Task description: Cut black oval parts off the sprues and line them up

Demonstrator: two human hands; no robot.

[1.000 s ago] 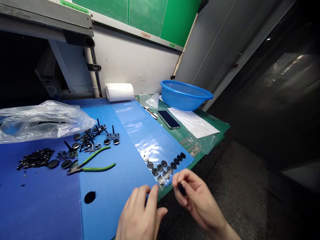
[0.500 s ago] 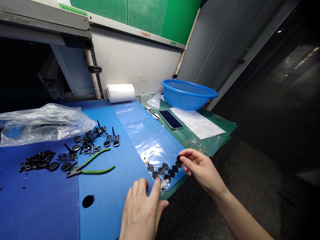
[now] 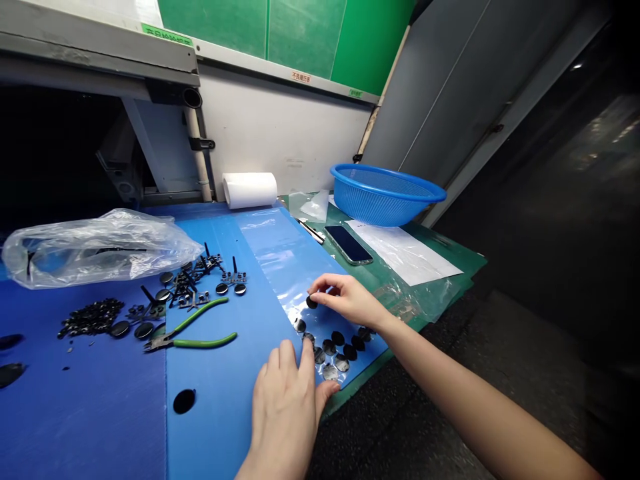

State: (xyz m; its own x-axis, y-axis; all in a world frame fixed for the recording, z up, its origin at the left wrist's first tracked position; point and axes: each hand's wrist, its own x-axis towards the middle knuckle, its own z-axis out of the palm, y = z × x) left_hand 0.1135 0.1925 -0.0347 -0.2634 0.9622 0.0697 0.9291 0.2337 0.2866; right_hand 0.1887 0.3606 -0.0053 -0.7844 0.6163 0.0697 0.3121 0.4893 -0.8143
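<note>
Several round black discs (image 3: 337, 339) lie in rows on a clear plastic film (image 3: 280, 260) spread over the blue mat. My right hand (image 3: 347, 300) pinches one black disc (image 3: 311, 302) between thumb and fingers, just above the film and beyond the rows. Flat beside the rows, my left hand (image 3: 287, 400) is open, its thumb apart and its index fingertip touching a disc at the near left. A single larger black disc (image 3: 185, 401) sits on the mat to the left of that hand.
Green-handled cutters (image 3: 200, 327) lie left of the film, near black moulded parts (image 3: 195, 273) and a pile of small black bits (image 3: 93, 317). Behind are a plastic bag (image 3: 105, 247) and white roll (image 3: 250, 190). A phone (image 3: 349, 245), paper (image 3: 405, 253) and blue basket (image 3: 387, 197) stand right.
My right hand has moved left and away from me, from the right end of the rows, with a disc in its pinch. My left index finger has shifted to another disc. The view has turned slightly left.
</note>
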